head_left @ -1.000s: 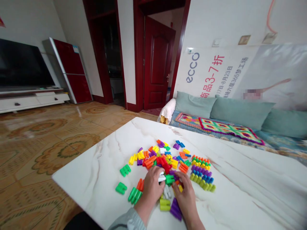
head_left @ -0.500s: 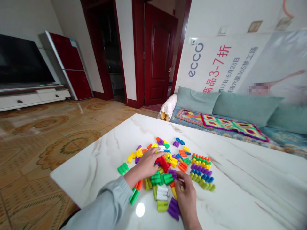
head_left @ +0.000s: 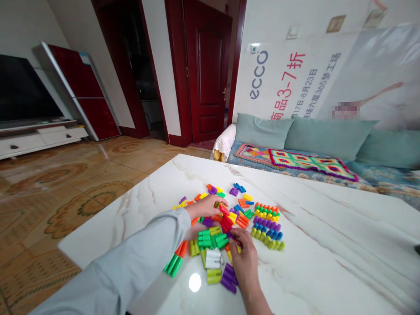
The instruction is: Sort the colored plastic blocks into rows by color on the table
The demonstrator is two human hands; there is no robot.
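Observation:
Brightly coloured plastic toy blocks with finger-like prongs lie in a loose pile on a white marbled table (head_left: 315, 245). My left hand (head_left: 206, 207) reaches over the back of the pile, its fingertips closed on a red block (head_left: 224, 209). Over the front right, my right hand (head_left: 244, 253) has curled fingers around a purple block (head_left: 230, 235), mostly hidden behind them. Between the hands are another red block (head_left: 226, 224) and joined green blocks (head_left: 211, 239). Nearer me lie a white block (head_left: 213, 259), a lime block (head_left: 214, 276) and a purple block (head_left: 229, 278).
Right of the pile stand neat rows of joined blocks (head_left: 267, 226) in several colours. An orange-and-green piece (head_left: 173, 264) lies beside my left sleeve. Beyond the table are a sofa with green cushions (head_left: 328, 138), a red door (head_left: 210, 74) and a red fridge (head_left: 78, 83).
My left hand has moved forward and right over the pile and now pinches a red block. My right hand stays near the purple block. The whole view has shifted slightly.

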